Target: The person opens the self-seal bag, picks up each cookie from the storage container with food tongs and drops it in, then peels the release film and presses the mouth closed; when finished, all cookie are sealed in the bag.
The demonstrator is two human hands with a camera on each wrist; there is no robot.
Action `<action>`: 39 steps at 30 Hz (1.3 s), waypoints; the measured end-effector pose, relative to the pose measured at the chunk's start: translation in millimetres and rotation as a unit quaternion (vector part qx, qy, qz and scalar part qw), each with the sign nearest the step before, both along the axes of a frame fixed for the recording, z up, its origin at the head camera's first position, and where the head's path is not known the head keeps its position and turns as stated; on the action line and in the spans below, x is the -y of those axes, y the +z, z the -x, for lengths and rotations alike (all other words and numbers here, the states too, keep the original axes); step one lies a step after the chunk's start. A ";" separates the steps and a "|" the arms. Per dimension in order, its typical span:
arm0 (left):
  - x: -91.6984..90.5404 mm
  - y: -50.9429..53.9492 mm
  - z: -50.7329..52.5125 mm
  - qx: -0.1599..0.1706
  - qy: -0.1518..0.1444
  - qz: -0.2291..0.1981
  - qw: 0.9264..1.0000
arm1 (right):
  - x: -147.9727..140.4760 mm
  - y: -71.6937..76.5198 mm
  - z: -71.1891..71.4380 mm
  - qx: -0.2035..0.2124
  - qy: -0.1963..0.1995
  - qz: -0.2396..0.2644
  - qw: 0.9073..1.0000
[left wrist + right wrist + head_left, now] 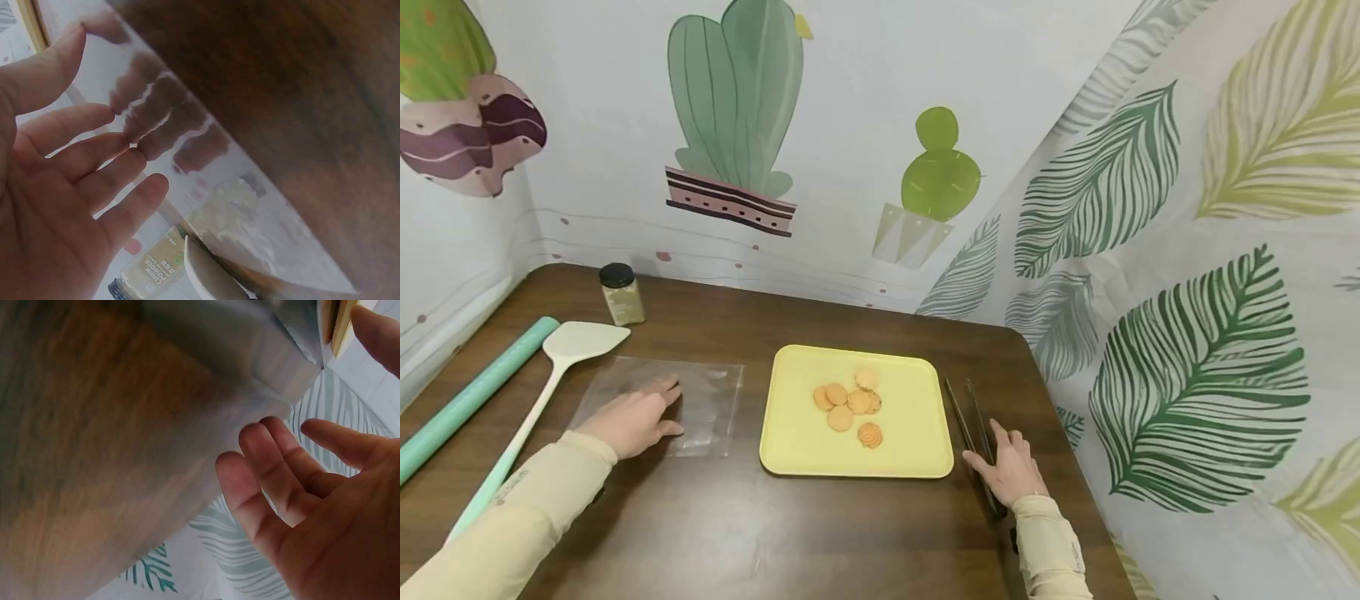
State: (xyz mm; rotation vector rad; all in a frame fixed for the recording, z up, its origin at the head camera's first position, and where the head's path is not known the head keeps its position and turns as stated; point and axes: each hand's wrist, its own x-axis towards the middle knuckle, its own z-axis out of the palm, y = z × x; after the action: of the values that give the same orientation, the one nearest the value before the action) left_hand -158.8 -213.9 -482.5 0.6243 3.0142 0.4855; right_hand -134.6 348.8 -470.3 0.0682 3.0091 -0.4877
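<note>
In the head view the left hand (634, 418) lies over a clear plastic bag (706, 408), fingers spread and relaxed. The left wrist view shows that hand (81, 150) with its fingertips at the clear sheet (231, 206), gripping nothing. The right hand (1011, 468) is at dark metal tongs (983, 425), its fingers loosely extended; whether it touches them is unclear. In the right wrist view the right hand (319, 487) has relaxed fingers beside the tongs' metal (300, 331). Between the hands stands a yellow tray (790, 450) with several round cookies (841, 417).
A black-lidded jar (625, 302) stands at the back left. A white spatula with a green handle (542, 400) and a long green roll (471, 404) lie along the left side. The brown table (730, 533) meets patterned walls behind and at the right.
</note>
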 end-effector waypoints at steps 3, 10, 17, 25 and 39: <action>-0.9 -1.6 1.3 0.003 0.006 0.005 1.000 | 1.4 -3.1 0.0 0.014 -0.004 0.009 1.000; 2.6 -6.6 2.4 0.005 0.007 -0.006 1.000 | 3.9 -13.0 3.9 0.021 -0.009 0.012 1.000; 3.7 -5.4 6.1 -0.010 0.017 -0.028 0.999 | 2.5 -13.2 8.3 0.031 -0.017 0.005 0.999; 2.2 -4.1 8.9 0.001 0.034 -0.025 0.999 | 0.9 -12.2 9.6 0.022 -0.015 0.003 1.000; 1.1 -6.1 12.2 -0.013 0.026 -0.019 0.999 | 0.7 -13.4 10.8 0.026 -0.022 0.009 0.999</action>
State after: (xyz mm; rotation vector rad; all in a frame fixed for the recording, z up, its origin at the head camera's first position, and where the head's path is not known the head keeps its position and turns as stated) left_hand -171.0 -215.1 -488.7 0.5590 3.0606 0.5435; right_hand -145.3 348.1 -483.7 0.1431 2.9574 -0.5102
